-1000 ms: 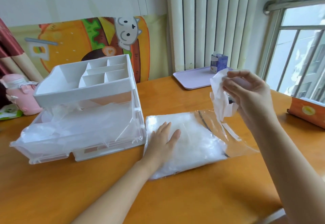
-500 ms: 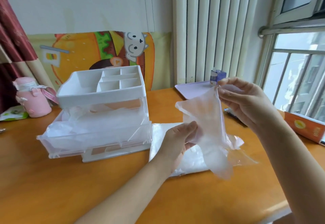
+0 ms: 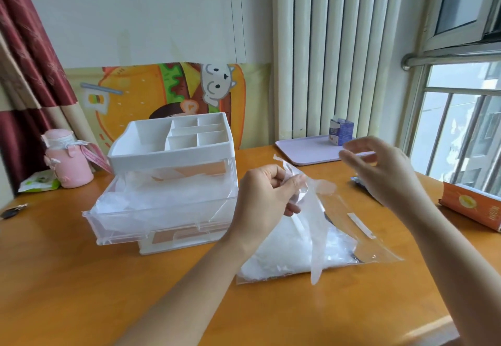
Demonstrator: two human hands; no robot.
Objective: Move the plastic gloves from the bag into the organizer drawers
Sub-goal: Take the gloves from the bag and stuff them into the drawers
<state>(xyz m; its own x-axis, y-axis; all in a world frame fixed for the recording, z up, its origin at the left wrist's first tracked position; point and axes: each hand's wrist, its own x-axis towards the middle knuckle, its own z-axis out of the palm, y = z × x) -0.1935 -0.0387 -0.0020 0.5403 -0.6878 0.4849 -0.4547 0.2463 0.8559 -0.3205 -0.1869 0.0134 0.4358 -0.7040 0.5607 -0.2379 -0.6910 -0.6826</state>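
Note:
My left hand (image 3: 267,195) pinches the top of a thin clear plastic glove (image 3: 315,240), which hangs down over the bag. The clear bag (image 3: 360,226) lies flat on the wooden table, with a white stack of gloves (image 3: 287,253) inside it. My right hand (image 3: 379,168) hovers to the right of the glove, fingers loosely curved and blurred, holding nothing that I can see. To the left stands the white organizer (image 3: 173,150). Its clear upper drawer (image 3: 151,218) is pulled out and holds crumpled plastic gloves (image 3: 162,196).
A lilac tray (image 3: 306,147) with a small blue carton (image 3: 341,132) sits at the back by the radiator. A pink bottle (image 3: 66,162) stands at the left, an orange box (image 3: 471,206) at the right. The table's front edge runs at the lower right.
My left hand rose from the bag and took hold of the glove. My right hand let go of it and drew back to the right. The camera tilted upward.

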